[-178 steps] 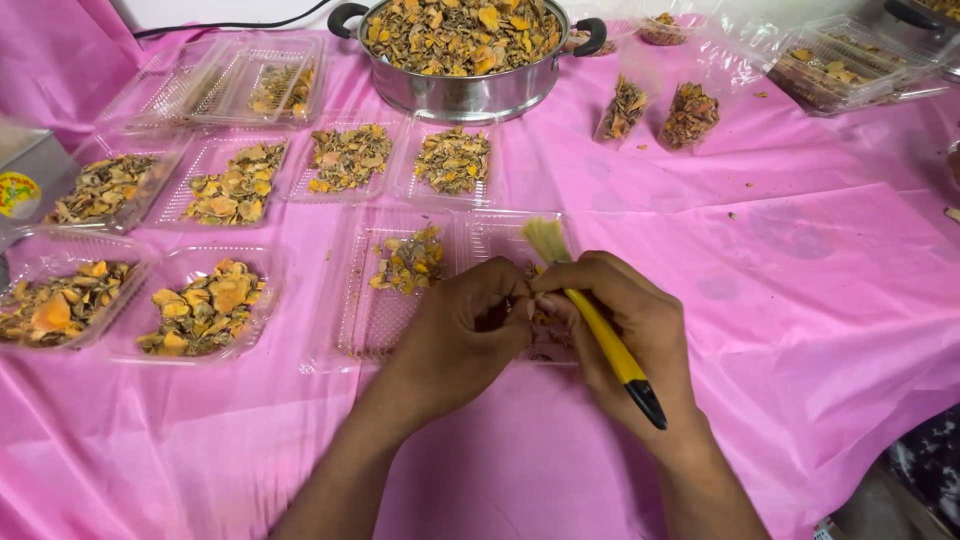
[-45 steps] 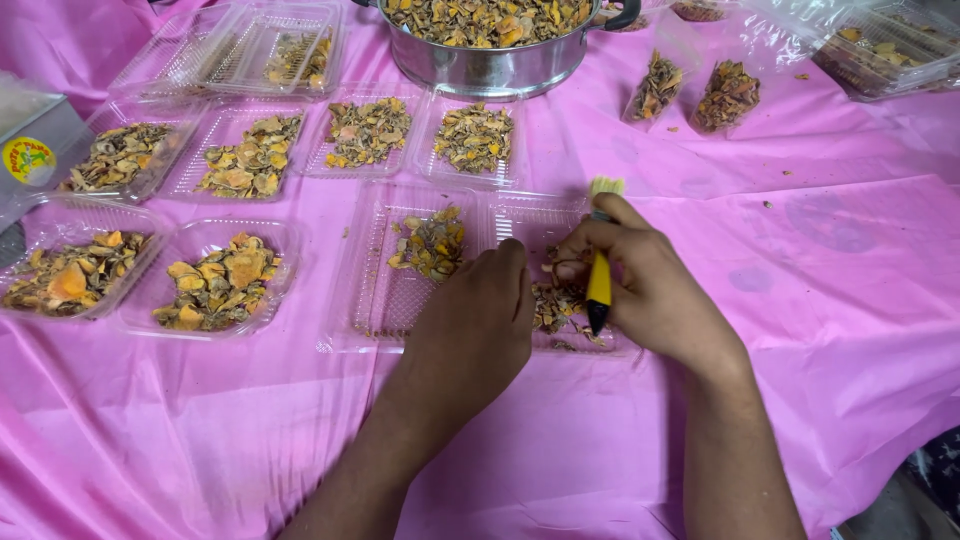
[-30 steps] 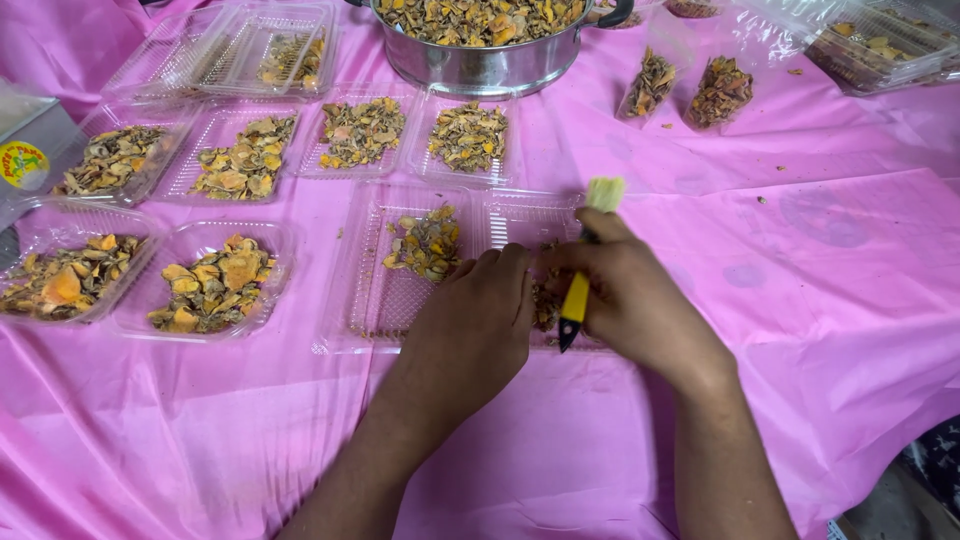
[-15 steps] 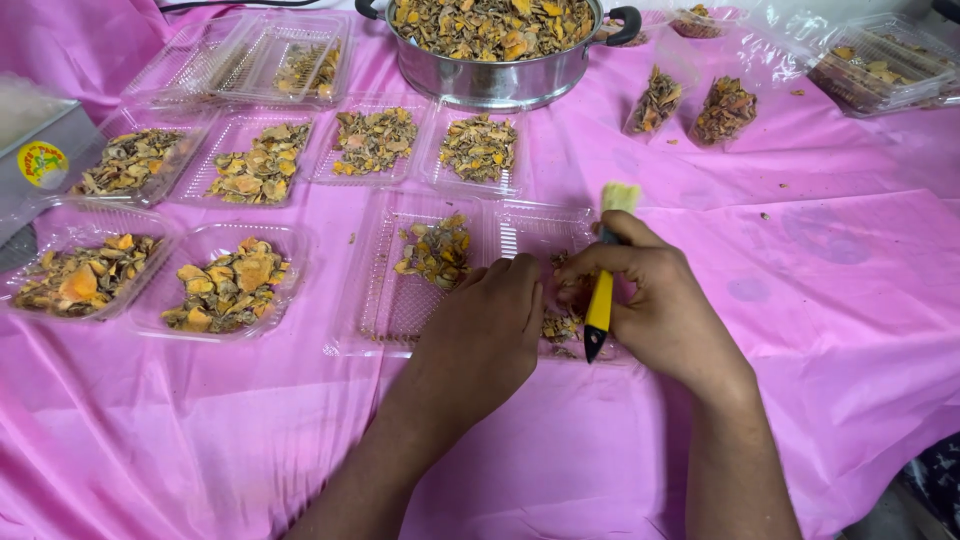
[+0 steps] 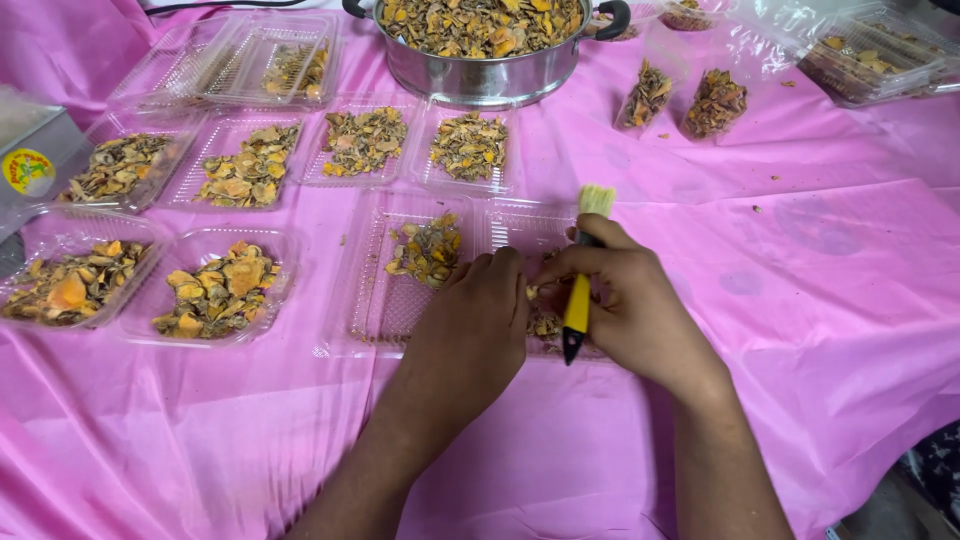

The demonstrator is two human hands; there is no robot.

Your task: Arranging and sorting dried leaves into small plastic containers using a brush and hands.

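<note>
Pink plastic sheeting [image 5: 800, 330] covers the whole table, and both hands work over a clear hinged plastic tray [image 5: 400, 300] that lies open just in front of the person. The right hand [image 5: 625, 305] is closed around a small pastry brush [image 5: 580, 300] with a yellow and black handle, its pale bristles pointing away from the person and its black tip toward them. The left hand [image 5: 475, 335] lies palm down on the tray's right half, fingertips curled against the dried orange-brown pieces there; whether it actually pinches any of them cannot be told. A small heap of the same dried pieces [image 5: 428, 250] sits in the tray's left half, apart from both hands. Beyond the tray stands a row of 4 filled clear trays [image 5: 365, 140], and 2 more filled trays [image 5: 225, 290] lie to the left near the table edge. A steel pot [image 5: 480, 70] heaped with the same pieces stands at the far side, with 2 small clear bags [image 5: 685, 100] of them to its right.
</note>
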